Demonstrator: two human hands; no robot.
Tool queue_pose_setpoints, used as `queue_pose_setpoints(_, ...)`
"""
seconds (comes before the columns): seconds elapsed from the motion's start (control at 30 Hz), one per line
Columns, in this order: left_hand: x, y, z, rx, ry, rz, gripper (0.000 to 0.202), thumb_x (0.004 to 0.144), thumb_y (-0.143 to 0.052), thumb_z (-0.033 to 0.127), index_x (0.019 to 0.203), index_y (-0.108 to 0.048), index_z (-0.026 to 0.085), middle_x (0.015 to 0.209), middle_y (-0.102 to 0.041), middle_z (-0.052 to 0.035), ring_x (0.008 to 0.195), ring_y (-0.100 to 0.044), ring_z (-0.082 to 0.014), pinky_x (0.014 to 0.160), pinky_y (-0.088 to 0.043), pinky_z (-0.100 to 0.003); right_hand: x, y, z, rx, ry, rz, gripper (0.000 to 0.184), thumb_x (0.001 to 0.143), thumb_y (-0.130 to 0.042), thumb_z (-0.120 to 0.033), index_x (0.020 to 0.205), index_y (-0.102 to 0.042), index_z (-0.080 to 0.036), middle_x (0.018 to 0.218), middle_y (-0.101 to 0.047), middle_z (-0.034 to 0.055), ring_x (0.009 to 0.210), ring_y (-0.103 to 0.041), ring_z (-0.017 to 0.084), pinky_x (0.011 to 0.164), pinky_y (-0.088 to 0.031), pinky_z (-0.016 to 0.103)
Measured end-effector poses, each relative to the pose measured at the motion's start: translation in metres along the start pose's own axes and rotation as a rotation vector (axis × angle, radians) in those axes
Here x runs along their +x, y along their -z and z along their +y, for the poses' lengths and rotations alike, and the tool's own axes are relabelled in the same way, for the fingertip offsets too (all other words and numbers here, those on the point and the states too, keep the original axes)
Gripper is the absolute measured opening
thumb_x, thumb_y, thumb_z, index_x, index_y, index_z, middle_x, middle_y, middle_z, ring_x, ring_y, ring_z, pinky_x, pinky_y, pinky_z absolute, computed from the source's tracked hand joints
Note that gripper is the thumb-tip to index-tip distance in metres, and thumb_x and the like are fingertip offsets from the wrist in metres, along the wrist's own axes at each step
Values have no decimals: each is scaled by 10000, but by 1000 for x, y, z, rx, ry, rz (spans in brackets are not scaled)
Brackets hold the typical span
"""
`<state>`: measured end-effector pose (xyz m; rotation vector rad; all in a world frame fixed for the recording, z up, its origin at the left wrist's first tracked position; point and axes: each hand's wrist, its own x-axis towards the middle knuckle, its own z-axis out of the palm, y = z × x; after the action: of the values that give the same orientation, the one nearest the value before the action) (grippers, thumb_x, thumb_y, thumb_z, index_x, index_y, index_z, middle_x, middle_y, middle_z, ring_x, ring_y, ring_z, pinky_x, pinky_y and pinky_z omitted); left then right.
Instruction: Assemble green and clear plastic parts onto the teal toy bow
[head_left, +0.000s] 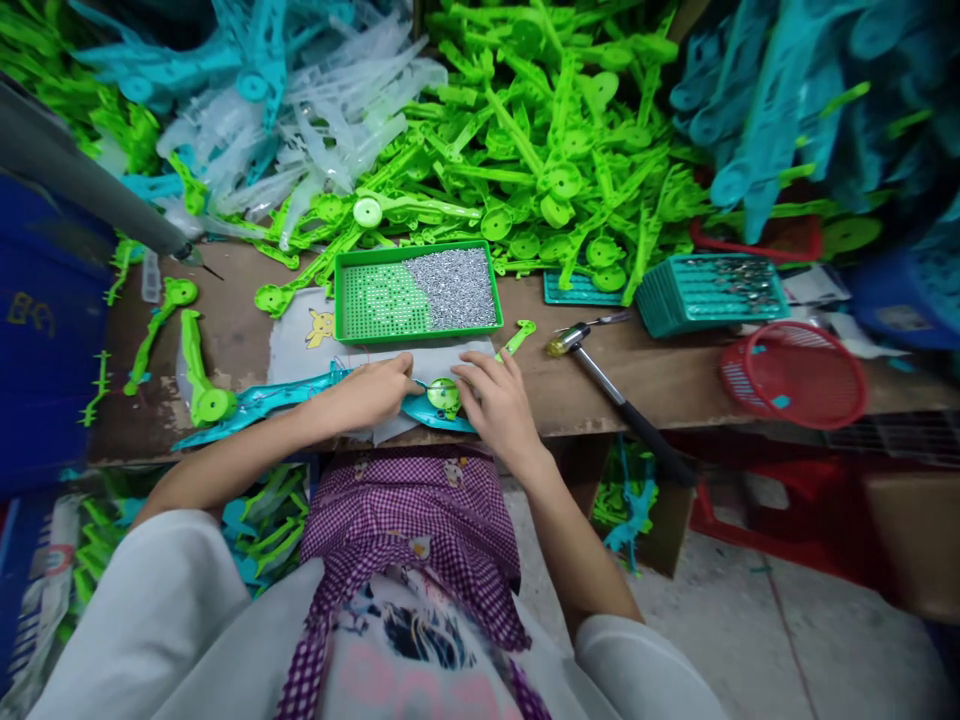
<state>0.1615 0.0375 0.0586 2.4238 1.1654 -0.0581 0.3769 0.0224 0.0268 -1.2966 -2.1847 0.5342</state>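
Observation:
A long translucent blue plastic part [262, 402] lies along the front of the bench, partly under my left forearm. A green plastic piece with a round disc [444, 397] sits at its right end. My left hand [377, 391] is over the blue part, fingers drawn together and tips beside the disc's left side; whatever they pinch is hidden. My right hand [496, 398] grips the right end of the blue part, fingers bent at the disc's right side. Thin red wire [358, 360] shows near my left hand. A green arm-shaped piece [517, 338] lies just beyond my right hand.
A green tray [343, 325] of small silvery pieces stands behind my hands. On the right are a hammer [600, 378], stacked teal trays [660, 305] and a red basket [795, 375]. Heaps of green parts [555, 140] and blue parts [780, 110] fill the back.

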Motion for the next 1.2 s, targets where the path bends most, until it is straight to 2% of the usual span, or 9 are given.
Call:
queue_pose_setpoints(0.07,2,3,-5,-18,-21,-27,414,820,-420,57,1036,-728,230,948,-575,-89,719,-543,-169,659,-443,-280,5,-7,-11,31,33,-30,222,954,-442,-272,1044,-640,-229,1120,-678,84,1075,-612,231,1011,-409,459)
queue_pose_setpoints(0.13,1,4,-11,-32,-48,-56,406,831,-414,55,1026,-728,223,944,-590,-85,756,-563,-169,692,-453,-277,9,-17,-18,66,39,-126,198,953,-458,-299,983,-639,-227,990,-693,72,960,-631,219,874,-468,389)
queue_pose_setpoints(0.23,-4,4,-19,-111,-79,-14,392,888,-394,79,1103,-696,210,961,-618,-83,859,-595,-176,776,-468,-286,12,-27,-18,80,3,-189,156,943,-472,-275,930,-617,-221,915,-675,61,886,-618,210,787,-465,345)
queue_pose_setpoints(0.33,-12,2,-24,-187,-76,90,335,952,-397,159,1177,-644,176,997,-629,-93,925,-603,-181,821,-474,-294,11,-30,-15,50,22,-194,142,934,-466,-232,942,-607,-223,937,-662,60,891,-597,212,784,-446,341)
queue_pose_setpoints(0.47,-21,-1,-27,-141,-93,128,311,970,-377,179,1102,-658,166,1074,-605,-112,897,-602,-175,803,-479,-297,10,-28,-14,15,45,-222,176,940,-448,-232,985,-618,-238,989,-666,58,915,-585,223,784,-431,352)
queue_pose_setpoints(0.6,-21,1,-27,-101,-114,89,327,960,-358,146,1118,-644,171,1110,-599,-113,917,-597,-176,827,-471,-300,10,-27,-15,19,45,-232,182,933,-454,-227,1002,-622,-239,1019,-667,54,932,-573,228,790,-423,363)
queue_pose_setpoints(0.8,-5,21,-31,10,-198,-77,333,884,-421,78,1061,-671,209,1085,-616,-82,943,-591,-182,791,-452,-277,11,-28,-15,6,45,-228,173,914,-468,-207,971,-629,-238,1024,-656,57,936,-577,228,788,-410,364)
queue_pose_setpoints(0.93,5,30,-33,-29,-255,-153,323,837,-447,49,1004,-682,195,1020,-621,-70,920,-588,-169,784,-445,-259,10,-28,-16,47,19,-216,163,884,-486,-172,951,-625,-225,1025,-644,61,939,-586,218,814,-411,364)
queue_pose_setpoints(1.2,1,32,-28,-66,-269,-123,409,795,-426,-5,1056,-675,185,1022,-624,-79,929,-581,-174,796,-447,-262,6,-29,-11,184,-3,-178,142,860,-522,-158,937,-627,-216,1020,-609,61,996,-590,212,899,-412,380)
